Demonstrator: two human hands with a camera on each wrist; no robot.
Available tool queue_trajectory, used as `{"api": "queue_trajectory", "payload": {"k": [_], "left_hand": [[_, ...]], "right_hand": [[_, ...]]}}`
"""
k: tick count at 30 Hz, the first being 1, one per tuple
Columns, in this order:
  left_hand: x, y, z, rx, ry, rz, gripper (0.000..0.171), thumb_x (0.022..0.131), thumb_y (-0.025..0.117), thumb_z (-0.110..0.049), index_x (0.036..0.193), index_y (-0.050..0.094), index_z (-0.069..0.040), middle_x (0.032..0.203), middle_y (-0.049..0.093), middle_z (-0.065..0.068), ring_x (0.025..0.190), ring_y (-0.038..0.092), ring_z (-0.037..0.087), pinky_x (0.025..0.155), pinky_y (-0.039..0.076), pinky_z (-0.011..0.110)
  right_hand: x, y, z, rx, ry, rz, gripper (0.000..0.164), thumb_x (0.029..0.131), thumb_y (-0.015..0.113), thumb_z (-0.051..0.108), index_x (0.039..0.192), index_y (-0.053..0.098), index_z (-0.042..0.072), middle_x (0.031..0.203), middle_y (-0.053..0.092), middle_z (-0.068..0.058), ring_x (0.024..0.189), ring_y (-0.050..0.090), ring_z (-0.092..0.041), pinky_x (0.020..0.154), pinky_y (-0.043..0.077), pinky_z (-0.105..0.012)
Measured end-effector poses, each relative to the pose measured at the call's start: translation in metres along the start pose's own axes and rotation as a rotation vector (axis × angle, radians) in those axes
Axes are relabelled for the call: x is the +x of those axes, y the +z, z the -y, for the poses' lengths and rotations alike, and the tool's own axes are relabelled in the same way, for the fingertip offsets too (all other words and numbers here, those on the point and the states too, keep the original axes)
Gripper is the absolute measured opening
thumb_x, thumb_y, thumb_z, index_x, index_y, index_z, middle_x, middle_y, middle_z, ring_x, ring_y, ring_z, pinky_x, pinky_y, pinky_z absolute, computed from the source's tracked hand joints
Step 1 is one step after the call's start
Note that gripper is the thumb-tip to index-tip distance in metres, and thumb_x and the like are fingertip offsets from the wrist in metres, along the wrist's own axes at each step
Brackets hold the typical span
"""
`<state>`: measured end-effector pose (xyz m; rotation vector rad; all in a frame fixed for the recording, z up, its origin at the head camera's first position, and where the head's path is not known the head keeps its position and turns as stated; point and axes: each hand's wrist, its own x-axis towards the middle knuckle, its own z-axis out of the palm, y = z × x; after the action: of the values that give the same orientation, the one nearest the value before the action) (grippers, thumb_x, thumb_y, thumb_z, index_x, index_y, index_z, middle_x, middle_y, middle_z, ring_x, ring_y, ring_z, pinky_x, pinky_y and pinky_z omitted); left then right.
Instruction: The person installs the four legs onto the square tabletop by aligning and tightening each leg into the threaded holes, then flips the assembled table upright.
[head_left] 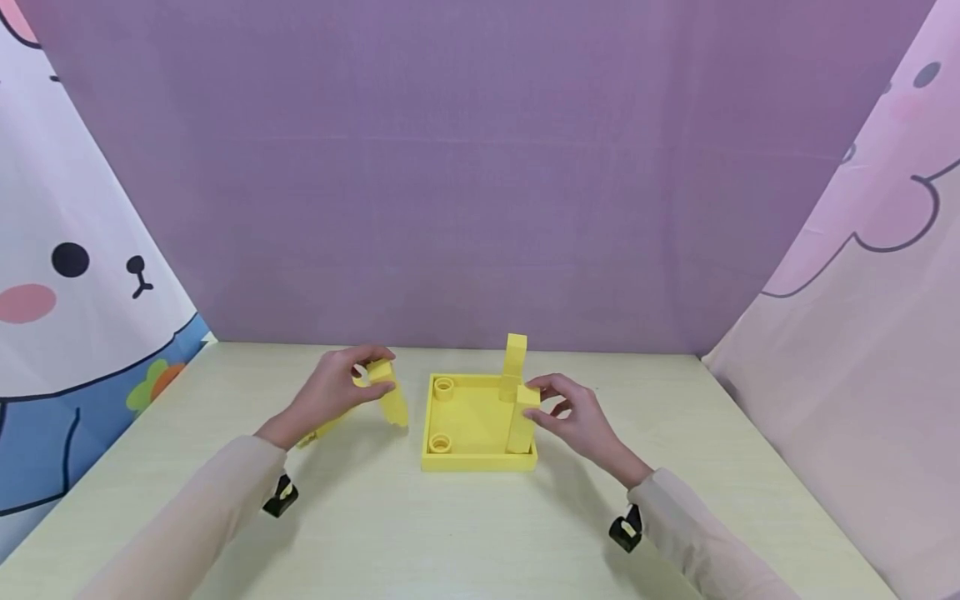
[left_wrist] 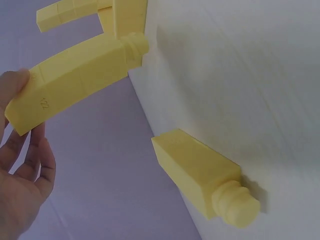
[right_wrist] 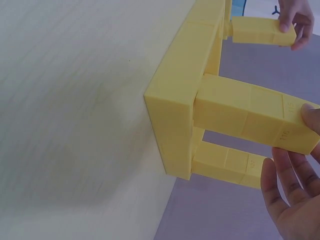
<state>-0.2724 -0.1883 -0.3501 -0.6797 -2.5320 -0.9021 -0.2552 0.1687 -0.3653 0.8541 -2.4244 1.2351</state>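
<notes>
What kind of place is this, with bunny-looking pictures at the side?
Probably a screened-off tabletop work area: there's a pale table, a purple backdrop behind it, and cartoon-printed sheets on both sides. I can't tell what's beyond them.

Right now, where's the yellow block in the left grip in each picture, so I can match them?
Head: the yellow block is left of the tray, tilted.
Left wrist: it's at the upper left, slanting, with its screw end toward the right.
Right wrist: it's at the upper right, near the top edge.
Shared landmark: the left grip, holding it in all three.
</notes>
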Motion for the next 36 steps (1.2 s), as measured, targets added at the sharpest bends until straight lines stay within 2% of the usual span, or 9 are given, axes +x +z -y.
{"api": "queue_trajectory", "payload": {"k": [14, 24, 29, 36], "left_hand": [[0.033, 0.004, -0.013, -0.035, 0.065, -0.025, 0.035, 0.078, 0.072, -0.02, 0.111, 0.062, -0.01, 0.107, 0.066, 0.006, 0.091, 0.059, 0.018, 0.072, 0.05, 0.036], [0.057, 0.009, -0.025, -0.064, 0.04, 0.009, 0.036, 0.08, 0.071, -0.02, 0.113, 0.061, -0.011, 0.112, 0.064, 0.007, 0.093, 0.058, 0.02, 0.076, 0.05, 0.038], [0.066, 0.018, -0.023, -0.068, 0.05, 0.013, 0.034, 0.081, 0.07, -0.02, 0.113, 0.061, -0.012, 0.113, 0.064, 0.006, 0.096, 0.058, 0.02, 0.079, 0.049, 0.04], [0.074, 0.031, -0.019, -0.08, 0.02, 0.041, 0.034, 0.08, 0.07, -0.019, 0.113, 0.061, -0.012, 0.112, 0.063, 0.004, 0.096, 0.057, 0.018, 0.081, 0.048, 0.038]], "right_hand": [[0.0, 0.0, 0.0, 0.003, -0.004, -0.001, 0.033, 0.077, 0.073, 0.013, 0.108, 0.062, 0.01, 0.105, 0.065, -0.005, 0.087, 0.059, -0.018, 0.063, 0.052, -0.026], [0.0, 0.0, 0.0, -0.003, -0.006, -0.003, 0.034, 0.077, 0.073, 0.013, 0.108, 0.062, 0.01, 0.105, 0.064, -0.005, 0.087, 0.059, -0.017, 0.063, 0.052, -0.026], [-0.001, 0.0, -0.002, -0.004, -0.016, -0.008, 0.034, 0.076, 0.073, 0.013, 0.108, 0.062, 0.009, 0.105, 0.064, -0.006, 0.087, 0.059, -0.018, 0.062, 0.052, -0.026], [0.0, 0.0, -0.002, 0.002, -0.022, -0.006, 0.034, 0.077, 0.073, 0.012, 0.108, 0.061, 0.009, 0.105, 0.064, -0.006, 0.087, 0.059, -0.018, 0.062, 0.052, -0.027]]}}
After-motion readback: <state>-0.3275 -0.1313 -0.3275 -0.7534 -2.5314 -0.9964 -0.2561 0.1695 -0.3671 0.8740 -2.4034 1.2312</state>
